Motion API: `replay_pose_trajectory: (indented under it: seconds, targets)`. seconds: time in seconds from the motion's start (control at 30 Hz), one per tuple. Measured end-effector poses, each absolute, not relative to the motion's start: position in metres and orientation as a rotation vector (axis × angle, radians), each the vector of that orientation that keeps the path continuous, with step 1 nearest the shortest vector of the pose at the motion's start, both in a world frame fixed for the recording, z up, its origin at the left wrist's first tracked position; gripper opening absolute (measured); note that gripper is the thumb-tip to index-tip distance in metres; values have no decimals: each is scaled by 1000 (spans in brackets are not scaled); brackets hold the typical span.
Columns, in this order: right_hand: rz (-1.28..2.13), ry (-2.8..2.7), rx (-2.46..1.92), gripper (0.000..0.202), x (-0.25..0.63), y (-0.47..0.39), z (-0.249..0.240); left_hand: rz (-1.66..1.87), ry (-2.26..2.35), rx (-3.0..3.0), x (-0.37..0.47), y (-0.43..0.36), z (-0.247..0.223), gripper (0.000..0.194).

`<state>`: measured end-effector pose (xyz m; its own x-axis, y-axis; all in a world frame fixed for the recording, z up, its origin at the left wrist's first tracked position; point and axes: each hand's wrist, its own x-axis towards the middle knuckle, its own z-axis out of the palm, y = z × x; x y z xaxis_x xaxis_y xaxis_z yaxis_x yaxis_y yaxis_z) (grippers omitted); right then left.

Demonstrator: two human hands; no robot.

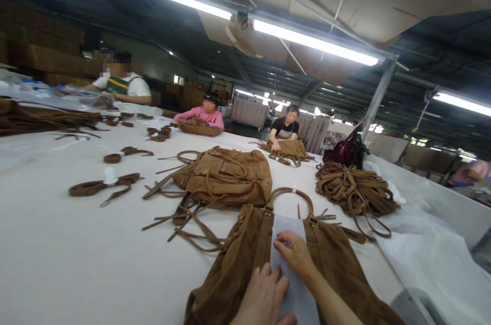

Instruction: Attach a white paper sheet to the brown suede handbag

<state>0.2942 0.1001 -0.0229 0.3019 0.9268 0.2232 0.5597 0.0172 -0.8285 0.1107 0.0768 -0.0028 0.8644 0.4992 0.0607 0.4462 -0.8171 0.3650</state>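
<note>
Brown bag (241,253) (near end cropped).

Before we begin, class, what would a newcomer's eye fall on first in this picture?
At bottom centre, the wearer's left hand and right hand are over a pale strip running down the middle of a brown bag. Just beyond lies a second bag, with a tangled heap of straps to its right. Bright tube lights slant overhead.

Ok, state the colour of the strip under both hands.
The strip is pale bluish grey; see head view.
</note>
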Motion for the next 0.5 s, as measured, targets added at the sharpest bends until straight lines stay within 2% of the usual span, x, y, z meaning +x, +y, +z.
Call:
replay_pose_trajectory:
  seconds: [0.1,0.27,0.4,0.5]
  targets:
    - [282,-1454,-1714,18,302,103,-25,193,697,2732,113,79,-3,57]
    - [120,-1463,-1855,5,309,105,-45,162,690,2732,116,80,-7,56]
    - [35,-1427,-1959,3,311,118,-50,202,677,2732,119,83,-18,57]
    - [76,-1468,-1979,11,318,124,-45,225,654,2758,120,87,-30,59]
